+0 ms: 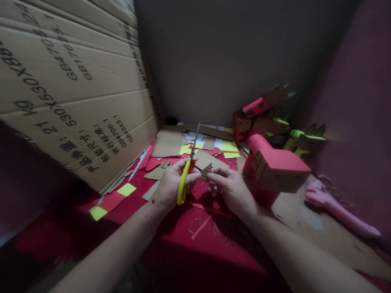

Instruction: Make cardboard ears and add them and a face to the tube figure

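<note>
I see my left hand (172,183) and right hand (233,189) pinching one small cardboard piece (206,172) above the surface (183,230), short of its far edge. The left also carries scissors (182,185); this crowded grip, if loosened, could drop something.

Your yellow-handled scissors (185,171) pair smooth plastic with metal; your small brown cardboard triangle (206,171) shows ridges. A matt brown cardboard panel (100,95) stands at ten o'clock, a smooth pink plastic tool (340,211) at four.
</note>
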A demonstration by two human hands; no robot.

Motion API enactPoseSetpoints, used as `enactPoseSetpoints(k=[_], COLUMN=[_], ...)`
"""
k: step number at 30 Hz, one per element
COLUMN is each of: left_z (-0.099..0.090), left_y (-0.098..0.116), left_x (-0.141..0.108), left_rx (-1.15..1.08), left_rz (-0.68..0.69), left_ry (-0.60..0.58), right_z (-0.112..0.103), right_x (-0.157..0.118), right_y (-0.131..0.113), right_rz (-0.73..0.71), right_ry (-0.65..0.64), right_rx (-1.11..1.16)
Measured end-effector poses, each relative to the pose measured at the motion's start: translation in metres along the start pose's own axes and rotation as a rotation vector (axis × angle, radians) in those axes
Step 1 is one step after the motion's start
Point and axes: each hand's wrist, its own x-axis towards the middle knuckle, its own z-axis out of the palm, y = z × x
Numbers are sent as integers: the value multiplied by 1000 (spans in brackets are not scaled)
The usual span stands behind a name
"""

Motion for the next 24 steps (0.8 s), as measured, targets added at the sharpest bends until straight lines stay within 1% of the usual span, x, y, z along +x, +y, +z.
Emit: enactPoseSetpoints(k=[3,5,10,24], left_z=[-1,-1,0,4], left_y=[-2,-3,-2,0], left_x=[1,1,0,-4], left_rx=[10,18,36,91], left_rz=[14,21,28,37], left_ry=[1,2,-2,-3], right_z=[1,2,1,1], right_x=[0,0,0,-1], right_y=[-1,-2,-5,-6], right_rz=[23,24,-8,-38], right_ry=[-10,5,63,96], right_rx=[23,38,46,19])
